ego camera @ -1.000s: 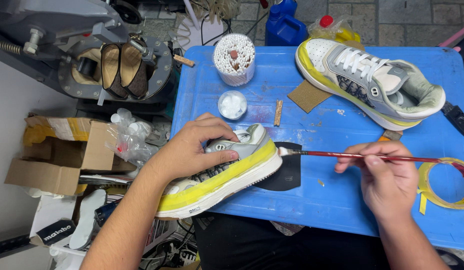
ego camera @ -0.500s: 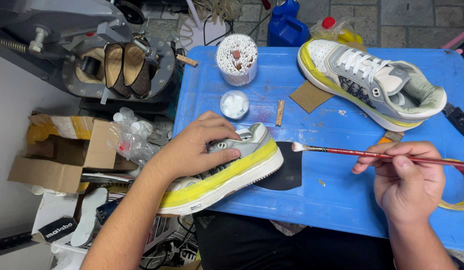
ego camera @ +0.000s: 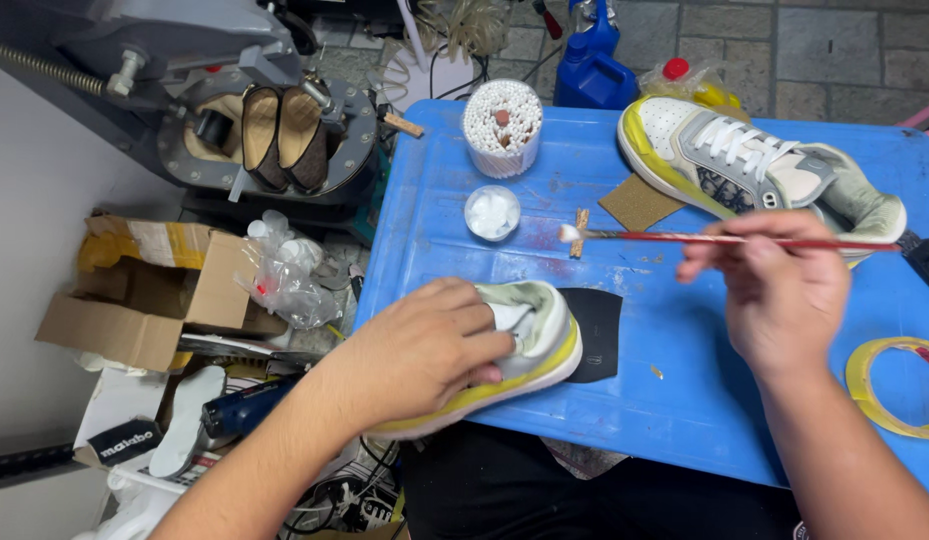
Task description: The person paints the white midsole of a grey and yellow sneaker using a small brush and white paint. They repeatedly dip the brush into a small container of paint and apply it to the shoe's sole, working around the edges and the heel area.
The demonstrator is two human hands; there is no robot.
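A cup of cotton swabs, tape roll, cardboard box and blue jug surround a blue worktable.

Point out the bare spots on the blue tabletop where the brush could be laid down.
Bare blue table: between the black patch and the tape ring; also left of the small white cup. Crowded: the far edge, around the swab jar, sandpaper and second sneaker.
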